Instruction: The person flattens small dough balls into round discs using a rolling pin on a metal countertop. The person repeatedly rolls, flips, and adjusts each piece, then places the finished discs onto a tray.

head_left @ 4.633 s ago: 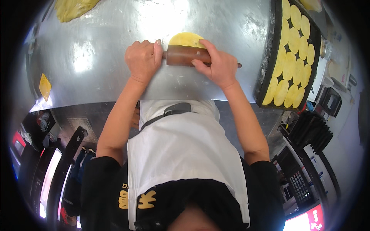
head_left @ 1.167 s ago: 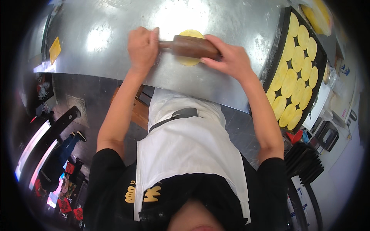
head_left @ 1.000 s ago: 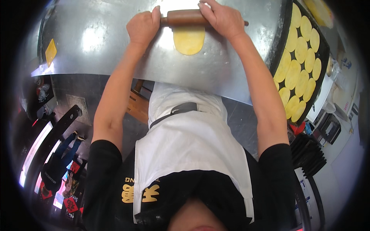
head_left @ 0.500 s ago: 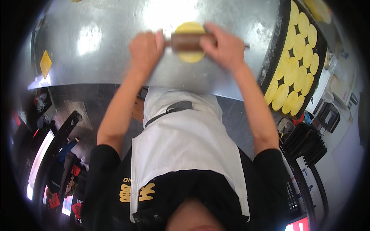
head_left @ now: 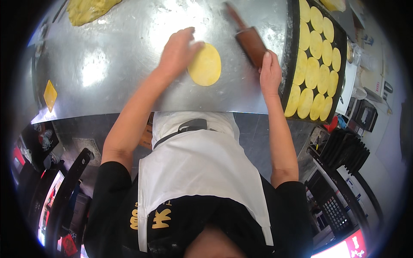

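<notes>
A flat yellow oval of rolled dough (head_left: pixel 205 65) lies on the metal worktop (head_left: pixel 133 92) in front of me. My left hand (head_left: pixel 177 50) is at its upper left edge, the thumb over or touching the rim and the fingers spread apart from it. To the right, my right hand (head_left: pixel 269 74) grips a brown wooden rolling pin (head_left: pixel 252 46) by its near end. The pin is tilted, its free handle pointing to the far left, and it is clear of the dough oval. The grip hides the pin's near handle.
At the right edge of the worktop is a dark tray (head_left: pixel 287 79) with rows of yellow dough ovals (head_left: pixel 312 72). A large yellow dough mass (head_left: pixel 88 10) sits at the far left. Nearer on the left is a yellow diamond-shaped scraper-like piece (head_left: pixel 50 95).
Both hands were on the rolling pin over the dough. Now my left hand has let go and sits by the dough; my right has carried the pin off to the right.
</notes>
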### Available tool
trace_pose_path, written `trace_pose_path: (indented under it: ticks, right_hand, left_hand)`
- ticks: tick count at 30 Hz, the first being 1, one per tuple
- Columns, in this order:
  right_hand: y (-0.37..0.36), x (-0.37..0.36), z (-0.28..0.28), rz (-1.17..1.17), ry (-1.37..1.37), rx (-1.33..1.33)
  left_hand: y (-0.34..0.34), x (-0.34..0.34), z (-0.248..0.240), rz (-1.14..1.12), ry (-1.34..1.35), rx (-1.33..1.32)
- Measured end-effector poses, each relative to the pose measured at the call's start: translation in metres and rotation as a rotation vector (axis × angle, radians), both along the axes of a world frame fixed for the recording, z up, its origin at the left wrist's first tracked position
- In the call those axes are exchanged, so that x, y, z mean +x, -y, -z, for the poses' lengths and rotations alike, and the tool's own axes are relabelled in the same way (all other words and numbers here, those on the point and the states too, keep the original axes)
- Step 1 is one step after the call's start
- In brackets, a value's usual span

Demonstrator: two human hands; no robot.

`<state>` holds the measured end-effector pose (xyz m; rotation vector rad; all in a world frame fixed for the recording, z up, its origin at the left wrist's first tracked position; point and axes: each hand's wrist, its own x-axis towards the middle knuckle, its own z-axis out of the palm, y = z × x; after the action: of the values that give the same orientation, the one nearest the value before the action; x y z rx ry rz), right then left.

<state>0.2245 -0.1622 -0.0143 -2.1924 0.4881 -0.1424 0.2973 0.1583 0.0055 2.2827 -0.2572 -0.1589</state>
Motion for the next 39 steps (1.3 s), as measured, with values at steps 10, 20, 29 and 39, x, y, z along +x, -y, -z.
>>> trace_pose_path:
  ticks: [10,20,29,39]
  right_hand:
    - [-0.016,-0.012,-0.019,0.140,0.013,-0.234]
    - [-0.009,-0.013,-0.021,0.011,-0.008,-0.175]
    - [-0.004,-0.012,-0.019,-0.026,-0.039,-0.117]
    - [-0.060,-0.048,-0.038,0.026,-0.168,0.655]
  left_hand:
    - [0.009,-0.033,-0.053,0.016,-0.197,-0.110]
    - [-0.011,-0.105,-0.016,0.439,0.385,0.171]
    - [0.003,-0.083,-0.003,0.503,0.346,0.288]
    - [0.039,-0.095,0.016,-0.422,0.207,-0.451]
